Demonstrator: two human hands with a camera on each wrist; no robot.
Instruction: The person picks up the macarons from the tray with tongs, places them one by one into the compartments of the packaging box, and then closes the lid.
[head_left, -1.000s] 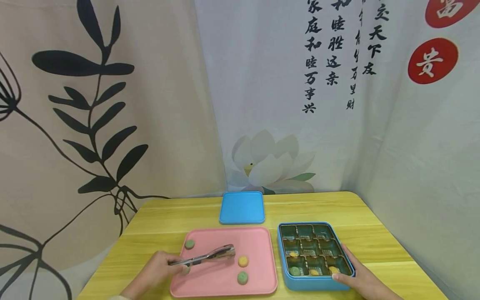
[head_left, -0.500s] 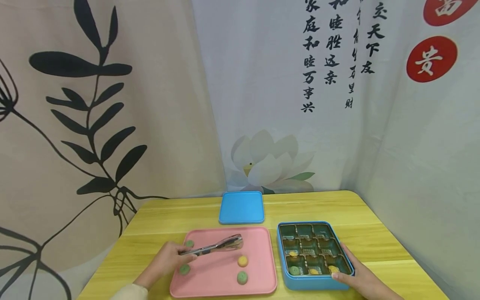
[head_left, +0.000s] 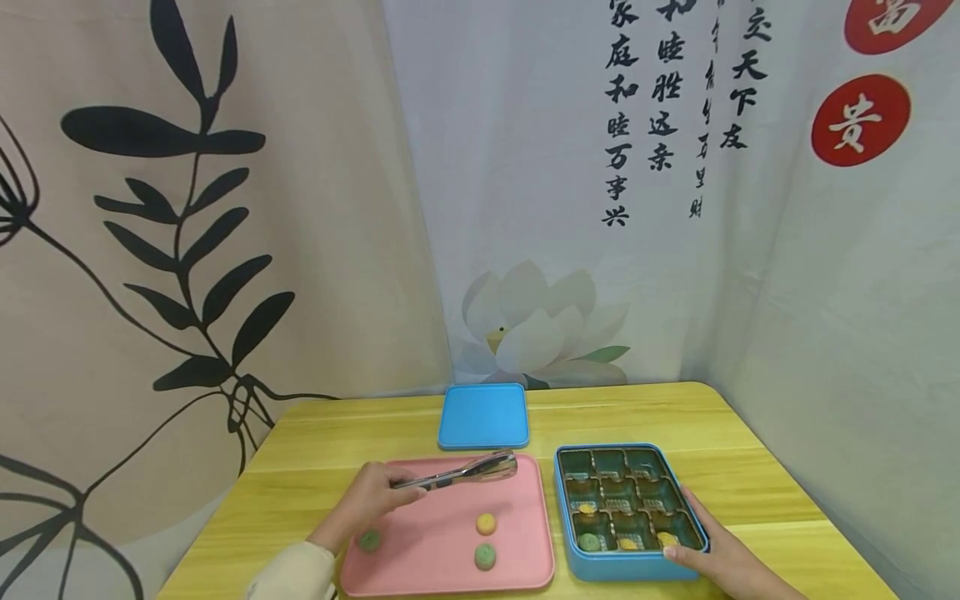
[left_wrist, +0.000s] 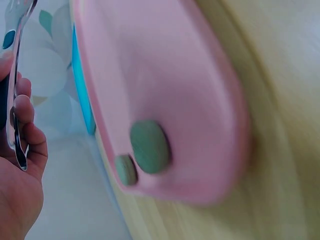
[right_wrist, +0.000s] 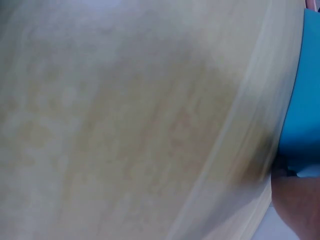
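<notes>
My left hand [head_left: 380,496] grips metal tongs [head_left: 465,472], held above the far part of a pink tray [head_left: 435,575]. Whether anything sits between the tong tips cannot be made out. On the tray lie a yellow macaron [head_left: 486,523] and a green macaron [head_left: 485,557], with another green macaron [head_left: 369,540] at the left. The left wrist view shows two green macarons, a nearer one [left_wrist: 150,146] and a smaller-looking one [left_wrist: 126,169]. My right hand [head_left: 716,550] holds the near right corner of a blue box [head_left: 622,569], thumb over its rim.
The box has a dark divided insert [head_left: 620,492]; a green macaron [head_left: 590,542] and several yellow pieces [head_left: 587,507] sit in its nearer compartments. Behind the tray lies a blue lid [head_left: 483,417]. A printed curtain [head_left: 345,208] hangs behind the wooden table [head_left: 300,450].
My left hand has carried the tongs to the right and away from me across the tray, uncovering the left green macaron and covering the far left one. The right hand and box stay put.
</notes>
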